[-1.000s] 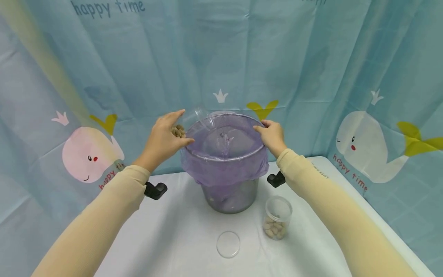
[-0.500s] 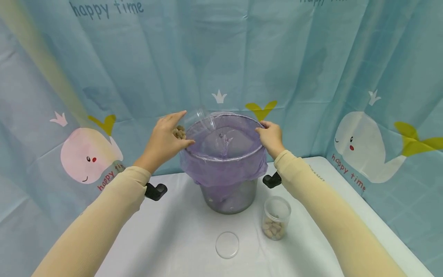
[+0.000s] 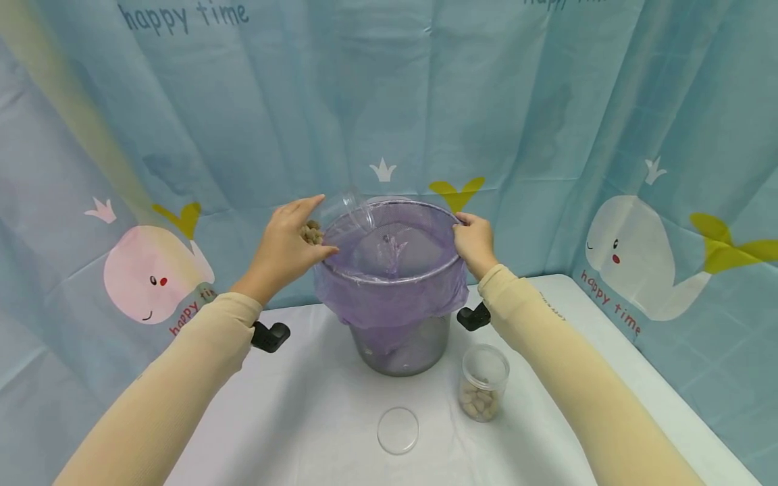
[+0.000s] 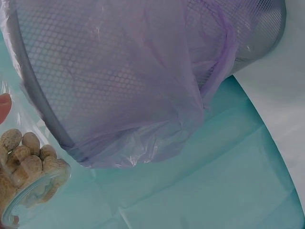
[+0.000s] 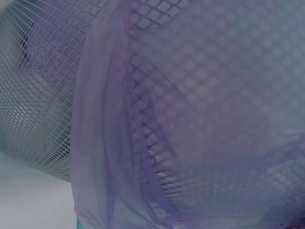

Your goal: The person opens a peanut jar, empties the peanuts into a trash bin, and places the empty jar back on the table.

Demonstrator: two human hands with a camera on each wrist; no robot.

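My left hand holds a clear plastic jar tilted on its side, its mouth over the left rim of a mesh trash bin. Peanuts lie at the jar's bottom end, near my palm. A purple trash bag lines the bin and folds down over the outside of its rim. On the far right side, my right hand grips the bag-covered rim with thumb and fingers. In the right wrist view, the bag and mesh fill most of the picture; that hand is out of sight there.
A second clear jar, open and partly filled with peanuts, stands on the white table right of the bin. A round clear lid lies in front. Behind hangs a blue printed curtain.
My right hand's fingers have closed in on the bin's rim, the hand shifting slightly. The left hand and its tilted jar stay almost in place, and the peanuts remain at the jar's bottom.
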